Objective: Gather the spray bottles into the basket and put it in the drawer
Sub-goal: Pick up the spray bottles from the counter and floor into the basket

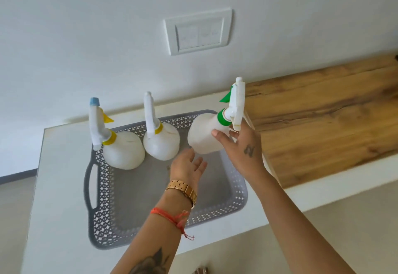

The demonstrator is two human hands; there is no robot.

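Note:
A grey perforated basket point(107, 215) lies on a white counter. Two white spray bottles stand in its far part: one with a yellow collar and blue nozzle tip point(122, 151) at the left, one with a yellow collar point(161, 144) in the middle. My right hand point(243, 151) grips a third white bottle with a green collar and trigger point(204, 136) by its neck, over the basket's far right corner. My left hand point(189, 166) hovers just below that bottle with fingers apart, holding nothing.
The white counter point(58, 187) ends at a wall with a white switch plate point(198, 31). A wooden surface point(323, 118) adjoins the counter on the right. The basket has a handle slot point(91, 185) on its left side.

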